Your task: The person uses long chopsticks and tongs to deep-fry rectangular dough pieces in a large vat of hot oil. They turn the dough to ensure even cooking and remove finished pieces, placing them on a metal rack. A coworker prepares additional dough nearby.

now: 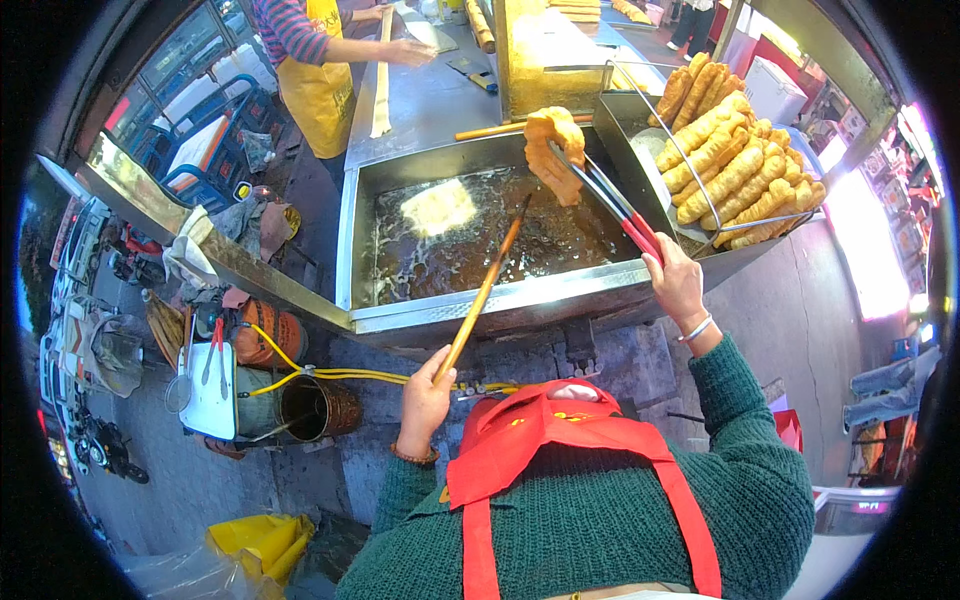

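My right hand grips red-handled metal tongs. The tongs' jaws pinch a golden fried dough piece, lifted above the far right of a rectangular metal fryer. In my left hand is a long wooden cooking stick, its dark tip pointing over the middle of the dark oil. Bubbles show on the oil, along with a bright patch that looks like glare. Right of the fryer, several fried dough sticks are piled against a wire rack.
Beyond the fryer, a co-worker in a yellow apron handles a long dough strip on a metal worktable. A metal post stands left. Below it are a gas cylinder, yellow hoses, a rusty bucket and a white tray.
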Motion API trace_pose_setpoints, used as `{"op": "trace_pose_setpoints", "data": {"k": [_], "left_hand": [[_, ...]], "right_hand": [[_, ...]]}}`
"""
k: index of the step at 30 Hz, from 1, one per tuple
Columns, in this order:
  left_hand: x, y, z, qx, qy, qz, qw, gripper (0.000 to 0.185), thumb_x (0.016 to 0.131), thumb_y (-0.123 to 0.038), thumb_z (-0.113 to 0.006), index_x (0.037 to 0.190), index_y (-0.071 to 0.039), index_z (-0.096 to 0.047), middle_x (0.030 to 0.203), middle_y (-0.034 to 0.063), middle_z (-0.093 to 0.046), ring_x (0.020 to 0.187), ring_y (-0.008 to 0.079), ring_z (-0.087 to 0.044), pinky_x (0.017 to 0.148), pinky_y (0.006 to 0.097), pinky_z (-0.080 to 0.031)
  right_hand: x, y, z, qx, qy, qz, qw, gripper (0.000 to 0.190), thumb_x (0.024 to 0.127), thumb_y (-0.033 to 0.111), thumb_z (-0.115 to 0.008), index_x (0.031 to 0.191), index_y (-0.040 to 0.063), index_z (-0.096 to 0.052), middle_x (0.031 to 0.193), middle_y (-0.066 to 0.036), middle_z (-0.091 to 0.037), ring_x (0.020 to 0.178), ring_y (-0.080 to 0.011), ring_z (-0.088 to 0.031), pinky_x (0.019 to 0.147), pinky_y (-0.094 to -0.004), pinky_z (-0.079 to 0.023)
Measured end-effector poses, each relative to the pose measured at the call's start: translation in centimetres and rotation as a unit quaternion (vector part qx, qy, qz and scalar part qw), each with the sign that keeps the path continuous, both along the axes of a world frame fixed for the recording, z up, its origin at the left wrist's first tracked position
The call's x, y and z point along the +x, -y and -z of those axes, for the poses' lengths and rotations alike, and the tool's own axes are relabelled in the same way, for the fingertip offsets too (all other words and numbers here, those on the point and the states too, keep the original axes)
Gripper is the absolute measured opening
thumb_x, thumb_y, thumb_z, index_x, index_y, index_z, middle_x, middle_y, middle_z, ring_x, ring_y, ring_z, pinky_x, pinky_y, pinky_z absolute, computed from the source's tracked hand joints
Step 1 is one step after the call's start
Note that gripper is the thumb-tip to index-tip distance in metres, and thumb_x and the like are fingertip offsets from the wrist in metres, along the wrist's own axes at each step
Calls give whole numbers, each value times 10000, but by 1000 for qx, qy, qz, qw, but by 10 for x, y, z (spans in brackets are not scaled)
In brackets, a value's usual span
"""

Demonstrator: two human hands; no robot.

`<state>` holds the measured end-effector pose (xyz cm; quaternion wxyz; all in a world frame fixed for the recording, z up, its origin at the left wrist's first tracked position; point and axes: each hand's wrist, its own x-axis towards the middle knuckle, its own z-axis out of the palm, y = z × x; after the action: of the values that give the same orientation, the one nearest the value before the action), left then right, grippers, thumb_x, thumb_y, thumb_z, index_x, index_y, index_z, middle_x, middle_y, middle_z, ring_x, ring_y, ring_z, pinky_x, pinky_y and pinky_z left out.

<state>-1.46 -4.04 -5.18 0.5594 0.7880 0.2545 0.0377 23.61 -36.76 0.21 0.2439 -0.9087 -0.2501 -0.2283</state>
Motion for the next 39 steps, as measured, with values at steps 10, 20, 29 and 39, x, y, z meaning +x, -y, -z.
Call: {"op": "trace_pose_setpoints", "data": {"k": [10, 20, 29, 39], "left_hand": [[8, 32, 26, -140, 45, 3, 989, 420, 903, -57, -595, 1320, -58, -547, 793, -56, -557, 635, 22, -439, 557, 188, -388], [24, 38, -16, 151, 130, 23, 980, 392, 894, -87, -580, 1281, -24, -559, 1081, 220, -658, 781, 247, -677, 665, 332, -498], [61, 40, -43, 144, 156, 39, 977, 393, 898, -62, -567, 1287, -18, -547, 1134, 227, -635, 1025, 329, -641, 838, 359, -492], [6, 44, -8, 105, 84, 14, 991, 409, 883, -82, -595, 1291, -60, -563, 956, 171, -679, 690, 166, -604, 632, 293, -469]], "right_hand": [[-16, 11, -10, 12, -66, -17, 998, 307, 860, 213, -638, 1111, 50, -567, 933, -191, -646, 829, -375, -633, 683, -415, -509], [11, 37, -97, -13, -153, -42, 987, 297, 863, 301, -598, 985, 31, -624, 842, -201, -649, 823, -377, -631, 694, -440, -483], [65, 74, -192, 12, 9, 70, 997, 346, 886, 264, -608, 1114, 4, -610, 898, -177, -669, 817, -286, -657, 754, -361, -492], [136, 86, -192, -164, -72, 219, 959, 347, 853, 357, -582, 1039, 68, -634, 975, -184, -668, 933, -356, -636, 818, -453, -496]]}}
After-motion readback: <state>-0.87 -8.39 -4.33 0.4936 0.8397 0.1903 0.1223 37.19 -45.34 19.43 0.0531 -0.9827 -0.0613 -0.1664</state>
